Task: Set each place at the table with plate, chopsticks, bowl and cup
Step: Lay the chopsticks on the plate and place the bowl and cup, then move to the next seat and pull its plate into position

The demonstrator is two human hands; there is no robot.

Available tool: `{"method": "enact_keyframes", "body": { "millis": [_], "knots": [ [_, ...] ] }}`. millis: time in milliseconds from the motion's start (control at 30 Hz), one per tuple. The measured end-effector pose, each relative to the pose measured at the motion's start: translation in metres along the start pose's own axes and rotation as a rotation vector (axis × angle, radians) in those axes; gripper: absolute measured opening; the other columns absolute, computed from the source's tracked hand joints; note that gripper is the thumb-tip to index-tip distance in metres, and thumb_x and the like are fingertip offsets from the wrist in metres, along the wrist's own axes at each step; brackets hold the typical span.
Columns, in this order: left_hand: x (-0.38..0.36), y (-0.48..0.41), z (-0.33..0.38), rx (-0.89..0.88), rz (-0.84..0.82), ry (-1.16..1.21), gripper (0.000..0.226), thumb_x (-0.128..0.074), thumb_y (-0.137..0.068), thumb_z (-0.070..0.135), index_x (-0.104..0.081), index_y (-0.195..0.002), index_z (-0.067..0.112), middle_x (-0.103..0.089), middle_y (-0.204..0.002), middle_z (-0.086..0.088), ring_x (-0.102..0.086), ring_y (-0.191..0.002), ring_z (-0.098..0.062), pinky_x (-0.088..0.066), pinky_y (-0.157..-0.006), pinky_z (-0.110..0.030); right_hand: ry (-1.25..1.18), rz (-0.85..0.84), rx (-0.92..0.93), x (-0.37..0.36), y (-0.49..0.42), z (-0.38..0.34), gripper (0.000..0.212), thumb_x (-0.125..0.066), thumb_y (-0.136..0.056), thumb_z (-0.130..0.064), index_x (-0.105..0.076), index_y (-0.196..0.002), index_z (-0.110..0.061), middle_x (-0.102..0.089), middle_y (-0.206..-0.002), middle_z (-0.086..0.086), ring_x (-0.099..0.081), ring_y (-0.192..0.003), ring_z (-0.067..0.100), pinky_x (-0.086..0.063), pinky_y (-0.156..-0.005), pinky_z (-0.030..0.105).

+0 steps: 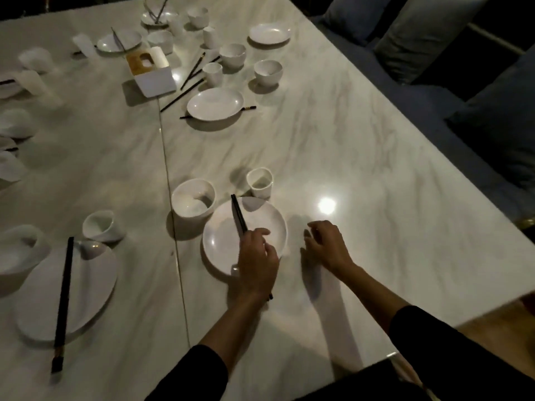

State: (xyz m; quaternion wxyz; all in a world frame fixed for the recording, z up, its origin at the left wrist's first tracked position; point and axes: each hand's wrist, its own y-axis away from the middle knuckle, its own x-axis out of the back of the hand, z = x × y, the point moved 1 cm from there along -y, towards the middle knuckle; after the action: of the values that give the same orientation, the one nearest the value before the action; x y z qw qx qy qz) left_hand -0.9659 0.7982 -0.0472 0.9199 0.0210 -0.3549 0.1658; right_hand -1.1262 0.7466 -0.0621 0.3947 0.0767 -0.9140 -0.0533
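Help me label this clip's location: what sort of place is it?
Probably a restaurant or a dining room: a long marble-look table with many matching white place settings, a tissue box in the middle, and cushioned bench seating along the far side. The left hand holds chopsticks over a plate.

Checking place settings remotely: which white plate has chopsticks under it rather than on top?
The mid-table plate beside the tissue box; a chopstick pokes out from beneath both sides.

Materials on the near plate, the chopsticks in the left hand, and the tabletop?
Plate: glossy white, likely glazed ceramic or melamine; sharp highlights. Chopsticks held by the left hand: dark, matte, wood or plastic, cannot tell. Tabletop: polished marble or marble-look, grey veining, mirrored lamp glare.
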Motion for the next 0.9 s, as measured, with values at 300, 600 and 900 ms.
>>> {"method": "enact_keyframes", "body": {
  "millis": [300,600,900],
  "knots": [
    [-0.095,-0.011,0.095,-0.134,-0.25,-0.249,0.036,-0.051,-0.089,0.006,-0.055,-0.123,0.014,-0.056,-0.124,-0.008,-0.053,-0.115,-0.023,-0.05,-0.094,-0.036,0.097,0.007,0.084,0.075,-0.007,0.06,0.036,-0.062,-0.086,-0.014,-0.058,-0.122,-0.009,-0.06,-0.116,0.012,-0.048,-0.114,0.027,-0.042,-0.087,0.03],
    [-0.212,0.011,0.198,-0.042,-0.215,-0.298,0.044,-0.049,-0.089,0.005,-0.047,-0.133,0.01,-0.052,-0.13,-0.012,-0.05,-0.118,-0.027,-0.047,-0.098,-0.036,0.28,-0.096,0.237,0.197,-0.023,0.165,0.051,-0.06,-0.091,-0.022,-0.044,-0.137,-0.01,-0.047,-0.14,0.009,-0.039,-0.13,0.025,-0.037,-0.103,0.032],
    [-0.272,0.017,0.279,-0.196,-0.327,-0.375,0.052,-0.051,-0.09,0.017,-0.037,-0.139,0.011,-0.042,-0.14,-0.009,-0.038,-0.129,-0.025,-0.04,-0.102,-0.033,0.316,-0.032,0.202,0.29,-0.04,0.225,0.059,-0.062,-0.09,-0.03,-0.038,-0.142,-0.012,-0.042,-0.146,0.008,-0.038,-0.135,0.024,-0.037,-0.107,0.036]
  ]
}}
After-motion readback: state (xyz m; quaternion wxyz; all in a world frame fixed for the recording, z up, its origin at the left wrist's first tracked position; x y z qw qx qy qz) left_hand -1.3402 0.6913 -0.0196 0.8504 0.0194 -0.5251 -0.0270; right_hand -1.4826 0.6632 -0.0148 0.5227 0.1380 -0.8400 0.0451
